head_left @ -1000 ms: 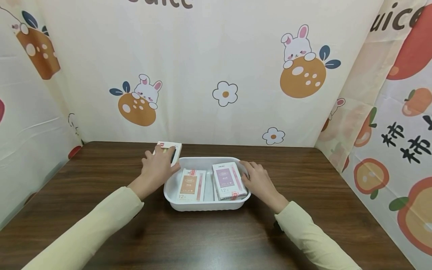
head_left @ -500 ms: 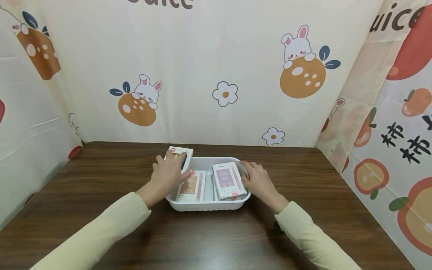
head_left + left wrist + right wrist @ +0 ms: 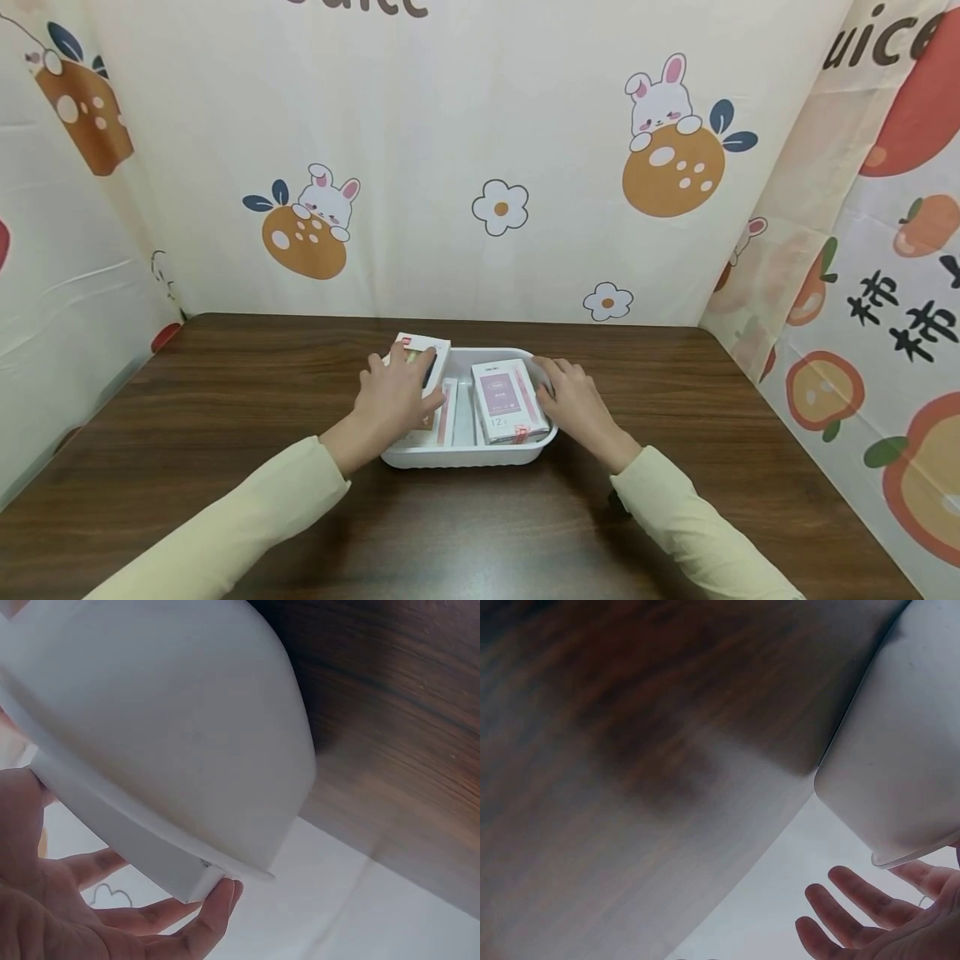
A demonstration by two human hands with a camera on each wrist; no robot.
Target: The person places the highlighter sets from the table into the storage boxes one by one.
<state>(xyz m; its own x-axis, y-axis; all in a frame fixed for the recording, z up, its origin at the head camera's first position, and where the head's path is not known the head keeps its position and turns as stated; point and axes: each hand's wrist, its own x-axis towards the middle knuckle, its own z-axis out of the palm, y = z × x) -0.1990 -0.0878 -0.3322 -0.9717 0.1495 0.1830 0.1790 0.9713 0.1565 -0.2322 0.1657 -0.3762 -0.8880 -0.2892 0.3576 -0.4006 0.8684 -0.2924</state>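
Observation:
My left hand (image 3: 392,402) grips a white box (image 3: 441,357) with a small red mark and a dark patch on its face, tilted over the left end of a white plastic tray (image 3: 480,457). In the left wrist view, the fingers curl round the box's edge (image 3: 135,844), which overlaps the tray's rim. Under that hand lies a white box with a brown panel (image 3: 444,425), partly hidden. A purple-panelled box (image 3: 501,393) leans in the tray's right half. Beside it, my right hand (image 3: 576,404) touches the tray's right rim with loosely spread fingers (image 3: 870,900).
The tray stands on a dark brown wooden table (image 3: 480,533), near its back edge. Behind and on both sides hang pale curtains (image 3: 435,108) printed with fruit, rabbits and flowers.
My left hand has moved right and slightly toward me with the box, from beside the tray's back left corner to over its left end. The right hand has stayed at the rim.

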